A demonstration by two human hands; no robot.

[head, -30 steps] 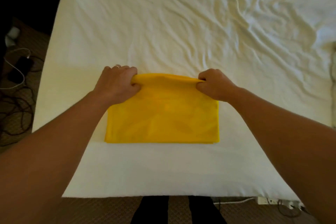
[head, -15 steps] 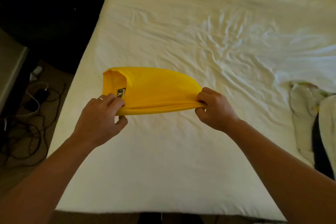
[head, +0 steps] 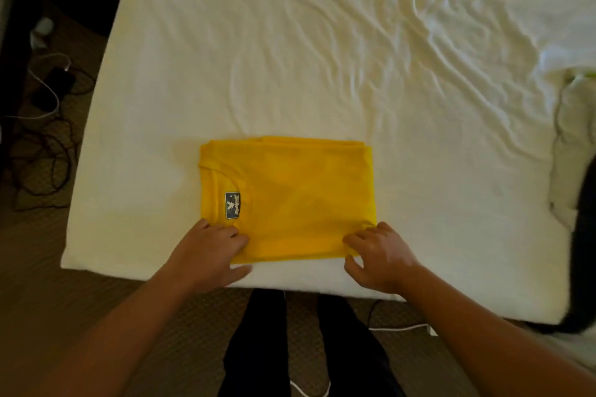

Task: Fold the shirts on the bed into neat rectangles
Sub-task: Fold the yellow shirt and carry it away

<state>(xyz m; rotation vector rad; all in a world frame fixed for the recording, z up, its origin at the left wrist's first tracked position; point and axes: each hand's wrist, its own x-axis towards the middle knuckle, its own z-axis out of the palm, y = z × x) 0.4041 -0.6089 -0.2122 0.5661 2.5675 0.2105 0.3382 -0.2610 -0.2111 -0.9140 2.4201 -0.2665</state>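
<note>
White-sheeted bed (head: 290,58), rumpled toward the right. Near its front edge, a yellow T-shirt (head: 300,196) folded into a rectangle, neck label (head: 232,205) up at the left. Left hand (head: 209,248) on the near-left corner, right hand (head: 377,251) on the near-right — both flat, fingers relaxed, gripping nothing.

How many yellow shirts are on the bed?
1. The folded yellow shirt lies near the front edge of the bed, with the left hand and right hand on its near corners. Other clothes at the right edge could hide more.
</note>
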